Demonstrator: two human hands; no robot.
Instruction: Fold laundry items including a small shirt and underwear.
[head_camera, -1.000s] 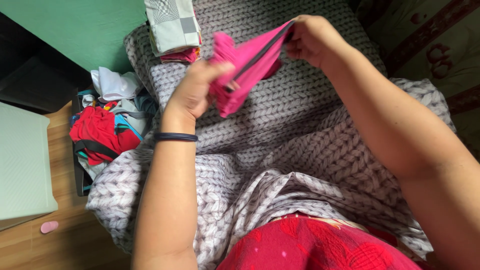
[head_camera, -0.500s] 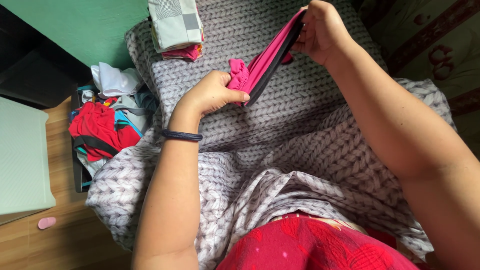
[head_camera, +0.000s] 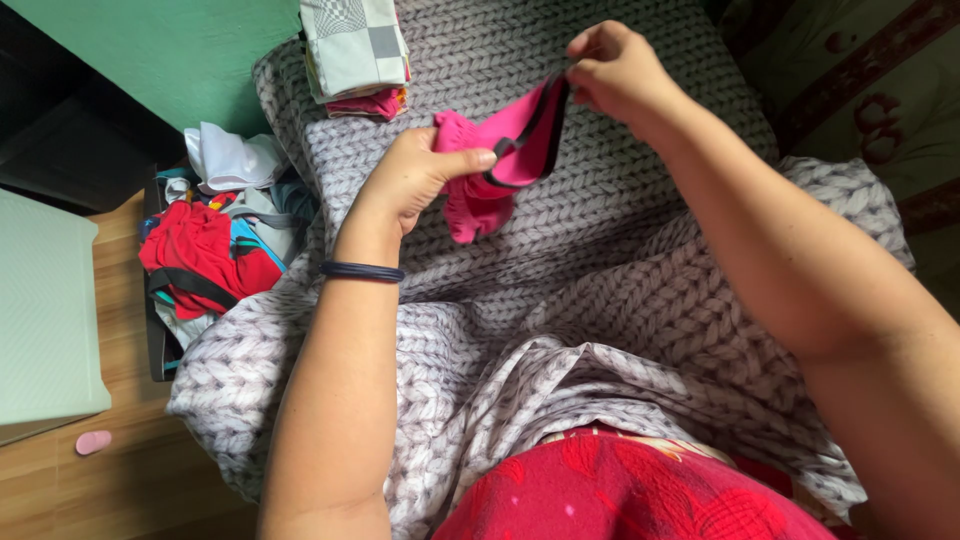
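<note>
**Both hands grip a pink garment above the knit-print blanket**

The largest thing under you is the grey blanket (head_camera: 640, 270) with a cable-knit print, spread over the bed and bunched into folds toward your lap, where a red patterned cloth (head_camera: 620, 495) covers you. To your left, pale wooden floor (head_camera: 150, 490) shows, with a light green box (head_camera: 45, 310) standing on it at the frame edge.

Between that box and the blanket sits a dark basket (head_camera: 157, 340) heaped with loose laundry (head_camera: 215, 250): red pieces, a white one on top, bits of teal and grey. At the far edge of the blanket a folded stack of clothes (head_camera: 355, 50) rests, grey-checked cloth on top and a pink layer below.

Your left hand (head_camera: 415, 180) is closed around the bunched lower end of a bright pink garment (head_camera: 500, 160) with a dark elastic edge, thumb pressed across it. Your right hand (head_camera: 620, 75) pinches the upper end between fingertips. The garment hangs stretched between the two hands, raised just above the blanket and near the folded stack.

A dark hair band (head_camera: 362, 271) circles your left wrist. A small pink eraser-like object (head_camera: 93, 442) lies on the floor beside the green box.
</note>
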